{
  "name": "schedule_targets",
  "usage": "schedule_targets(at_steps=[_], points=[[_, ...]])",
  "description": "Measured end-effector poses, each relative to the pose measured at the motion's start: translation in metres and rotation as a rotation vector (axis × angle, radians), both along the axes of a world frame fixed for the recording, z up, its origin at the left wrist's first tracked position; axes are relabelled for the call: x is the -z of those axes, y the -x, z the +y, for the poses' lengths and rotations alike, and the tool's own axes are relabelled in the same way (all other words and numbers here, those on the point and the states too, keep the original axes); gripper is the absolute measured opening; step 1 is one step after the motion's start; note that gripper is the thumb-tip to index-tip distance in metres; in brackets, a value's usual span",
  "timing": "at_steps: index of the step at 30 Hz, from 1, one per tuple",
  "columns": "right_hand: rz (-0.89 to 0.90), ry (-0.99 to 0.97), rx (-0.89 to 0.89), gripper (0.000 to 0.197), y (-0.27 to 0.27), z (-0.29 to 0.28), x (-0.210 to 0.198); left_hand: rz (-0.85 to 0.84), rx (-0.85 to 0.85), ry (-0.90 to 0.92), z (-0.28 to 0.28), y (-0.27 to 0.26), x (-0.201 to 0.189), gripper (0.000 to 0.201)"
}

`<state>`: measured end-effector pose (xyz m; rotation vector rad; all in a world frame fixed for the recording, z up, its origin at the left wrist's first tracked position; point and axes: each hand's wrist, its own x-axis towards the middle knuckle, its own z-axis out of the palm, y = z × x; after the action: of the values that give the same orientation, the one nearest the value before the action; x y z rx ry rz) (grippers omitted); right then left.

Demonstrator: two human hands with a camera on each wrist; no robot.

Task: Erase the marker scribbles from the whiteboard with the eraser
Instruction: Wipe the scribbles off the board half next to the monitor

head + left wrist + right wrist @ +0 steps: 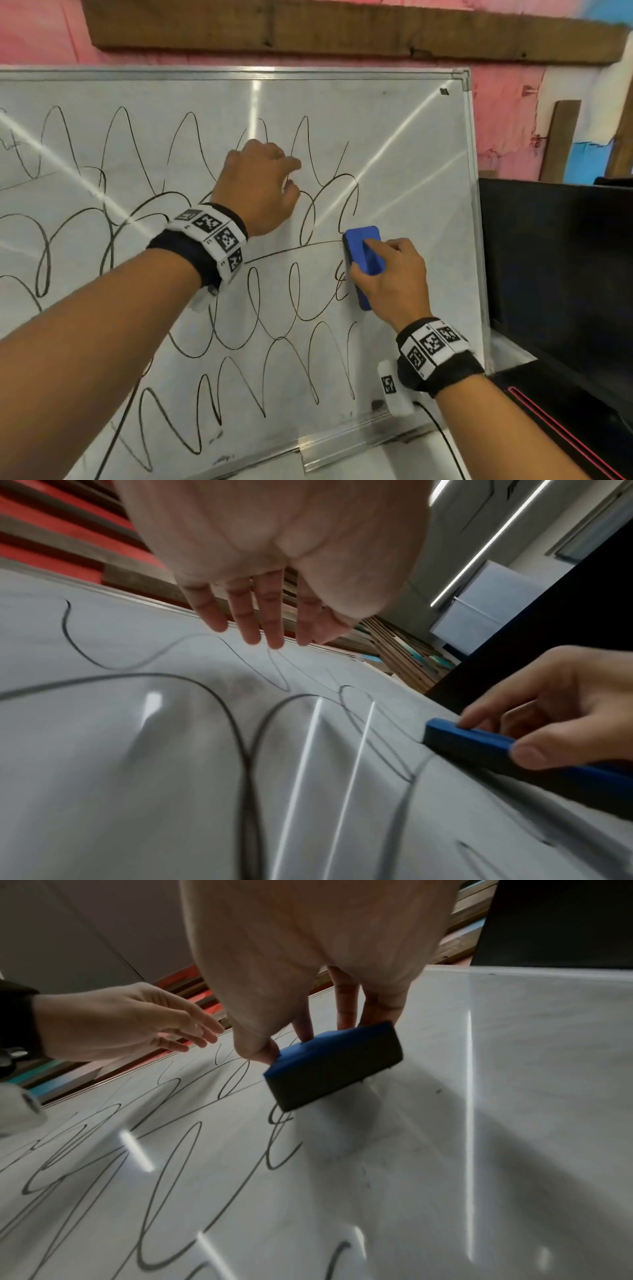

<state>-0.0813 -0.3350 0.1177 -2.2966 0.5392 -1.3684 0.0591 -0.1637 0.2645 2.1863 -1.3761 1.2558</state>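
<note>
We record a white whiteboard (394,144) with a silver frame, covered in black looping marker scribbles (191,308). The eraser (364,255) is bright blue on top, with a dark, near-black pad underneath. Both wrists carry black bands (445,373) with white tags printed in black square codes. The wall (507,113) behind is pink, with a blue patch.

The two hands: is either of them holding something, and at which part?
The right hand grips the blue eraser by its long sides, thumb opposite fingers. The left hand holds nothing.
</note>
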Motion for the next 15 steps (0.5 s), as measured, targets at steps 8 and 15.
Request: schedule_targets(at_steps=[8,15], points=[[-0.080,0.005,0.004,0.051,-0.026,-0.016,-0.065,-0.151,-0.170,0.003,-0.010,-0.026,-0.057,0.056],[-0.078,0.013,-0.017,0.050,-0.015,-0.015,-0.027,-0.109,-0.279,0.019,-0.014,-0.047,-0.094,0.065]])
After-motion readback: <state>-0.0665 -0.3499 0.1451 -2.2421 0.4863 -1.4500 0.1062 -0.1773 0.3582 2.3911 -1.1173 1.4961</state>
